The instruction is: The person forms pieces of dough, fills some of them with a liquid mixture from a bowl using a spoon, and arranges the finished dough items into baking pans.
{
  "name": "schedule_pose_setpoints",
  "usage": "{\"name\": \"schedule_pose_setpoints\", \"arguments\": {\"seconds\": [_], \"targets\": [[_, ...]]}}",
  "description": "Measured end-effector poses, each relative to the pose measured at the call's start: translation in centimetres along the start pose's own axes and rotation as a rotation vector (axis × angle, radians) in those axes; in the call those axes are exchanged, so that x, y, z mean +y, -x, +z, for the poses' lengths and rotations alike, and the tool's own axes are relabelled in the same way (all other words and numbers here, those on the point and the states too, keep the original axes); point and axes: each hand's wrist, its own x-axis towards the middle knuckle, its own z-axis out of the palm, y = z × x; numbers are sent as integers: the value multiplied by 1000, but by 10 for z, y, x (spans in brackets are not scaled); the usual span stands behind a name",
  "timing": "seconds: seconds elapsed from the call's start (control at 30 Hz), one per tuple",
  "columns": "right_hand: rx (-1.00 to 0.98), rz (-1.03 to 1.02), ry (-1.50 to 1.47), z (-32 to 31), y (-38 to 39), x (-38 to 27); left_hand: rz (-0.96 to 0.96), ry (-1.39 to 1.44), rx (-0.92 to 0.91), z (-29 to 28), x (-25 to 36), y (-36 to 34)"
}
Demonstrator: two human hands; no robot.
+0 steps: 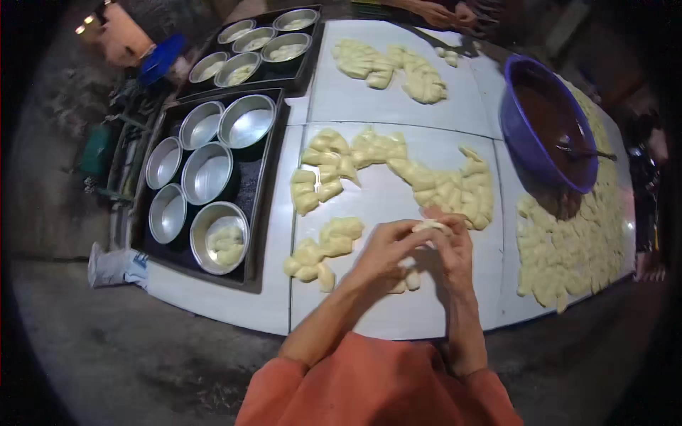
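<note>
Yellow-white dough bit (430, 226) is up over the white table (373, 199), pinched between the fingers of the left hand (387, 245) and right hand (457, 248) | looks soft, light and a bit sticky, could tear, so hold it gently by its sides | more dough lumps (444, 186) around, round tins (207, 173) to the left

Twelve round tins (207, 172), two dark trays (250, 181), one purple bowl (517, 145), wearer's two hands (389, 245)
</note>
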Motion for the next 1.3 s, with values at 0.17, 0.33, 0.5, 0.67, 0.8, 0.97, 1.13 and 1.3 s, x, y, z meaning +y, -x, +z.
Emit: {"name": "schedule_pose_setpoints", "arguments": {"seconds": [0.17, 0.33, 0.5, 0.67, 0.8, 0.97, 1.13, 1.3], "targets": [[161, -196, 89, -25, -8, 6, 279, 131, 34, 24, -41, -37], [356, -203, 95, -37, -3, -25, 474, -128, 173, 66, -31, -47], [58, -151, -474, -56, -8, -49, 954, -230, -7, 105, -29, -80], [-4, -176, -682, -97, -30, -77, 971, 79, -116, 160, -35, -117], [191, -353, -184, -166, -79, -120, 514, 62, -233, 171, -26, -123], [351, -334, 565, -252, -157, -179, 308, -137, -188, 129, -15, -119], [-38, 0, 1350, -303, -216, -150, 237, -285, -107, 106, -2, -108], [-46, -57, 896, -313, -207, -165, 199, -385, -128, 95, -4, -103]]}}
